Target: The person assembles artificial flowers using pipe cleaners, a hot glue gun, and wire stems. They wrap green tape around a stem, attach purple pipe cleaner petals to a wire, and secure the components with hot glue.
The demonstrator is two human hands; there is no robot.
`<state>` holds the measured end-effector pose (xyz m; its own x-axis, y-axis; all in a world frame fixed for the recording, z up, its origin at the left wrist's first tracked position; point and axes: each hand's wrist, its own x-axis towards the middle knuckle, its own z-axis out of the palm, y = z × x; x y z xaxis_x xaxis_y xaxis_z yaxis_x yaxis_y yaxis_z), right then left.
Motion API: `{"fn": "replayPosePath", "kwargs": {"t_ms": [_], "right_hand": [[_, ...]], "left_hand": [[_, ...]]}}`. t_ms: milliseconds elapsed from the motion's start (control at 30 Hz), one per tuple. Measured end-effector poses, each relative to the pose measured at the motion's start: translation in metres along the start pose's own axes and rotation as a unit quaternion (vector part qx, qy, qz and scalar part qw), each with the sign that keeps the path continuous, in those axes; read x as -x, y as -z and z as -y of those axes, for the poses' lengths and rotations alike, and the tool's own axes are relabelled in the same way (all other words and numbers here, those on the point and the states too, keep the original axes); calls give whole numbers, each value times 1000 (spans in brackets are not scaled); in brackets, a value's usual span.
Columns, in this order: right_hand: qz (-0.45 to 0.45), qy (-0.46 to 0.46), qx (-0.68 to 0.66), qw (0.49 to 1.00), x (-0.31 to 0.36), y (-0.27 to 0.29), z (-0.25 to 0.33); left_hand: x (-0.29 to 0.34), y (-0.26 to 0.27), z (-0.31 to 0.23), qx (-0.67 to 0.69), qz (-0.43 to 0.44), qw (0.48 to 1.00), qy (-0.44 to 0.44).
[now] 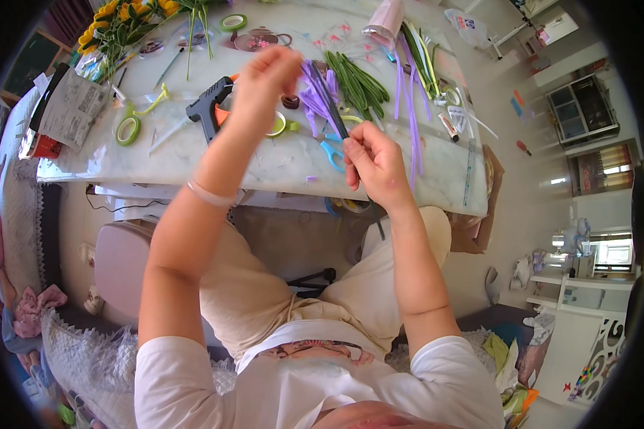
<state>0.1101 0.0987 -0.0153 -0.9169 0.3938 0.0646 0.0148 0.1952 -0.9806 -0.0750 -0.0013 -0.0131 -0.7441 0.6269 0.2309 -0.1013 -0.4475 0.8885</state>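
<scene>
My right hand [376, 161] is closed around a bundle of thin dark stems [329, 100], which slants up over the table; one dark end pokes out below the fist. Higher and to the left, my left hand [272, 75] has its fingers curled together near the upper end of the bundle. It is slightly blurred, and what its fingertips pinch, if anything, is hidden. Beneath the stems lie purple fuzzy strips [315, 96]. Light blue-handled scissors [330, 154] rest just left of my right hand. A pile of green fuzzy stems [358, 82] lies behind it.
A black and orange glue gun [211, 107] stands near my left forearm. Green tape rolls [127, 131] lie farther left. Yellow flowers [114, 21] sit at the far left, a pink wrapped cone [385, 25] at the far right. Long purple strips [413, 121] reach toward the table's front edge.
</scene>
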Motion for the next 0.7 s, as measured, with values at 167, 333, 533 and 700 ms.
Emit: {"fn": "replayPosePath", "kwargs": {"t_ms": [167, 333, 533, 700], "right_hand": [[11, -62, 81, 995, 25, 16, 3], [-205, 11, 323, 924, 8, 111, 7], [-156, 129, 333, 921, -33, 115, 2], [148, 11, 22, 989, -45, 5, 20]], "left_hand": [[-46, 81, -30, 143, -191, 966, -101], [-31, 91, -50, 103, -208, 961, -151], [4, 12, -22, -97, -41, 989, -101], [23, -17, 2, -82, 20, 995, -57]]}}
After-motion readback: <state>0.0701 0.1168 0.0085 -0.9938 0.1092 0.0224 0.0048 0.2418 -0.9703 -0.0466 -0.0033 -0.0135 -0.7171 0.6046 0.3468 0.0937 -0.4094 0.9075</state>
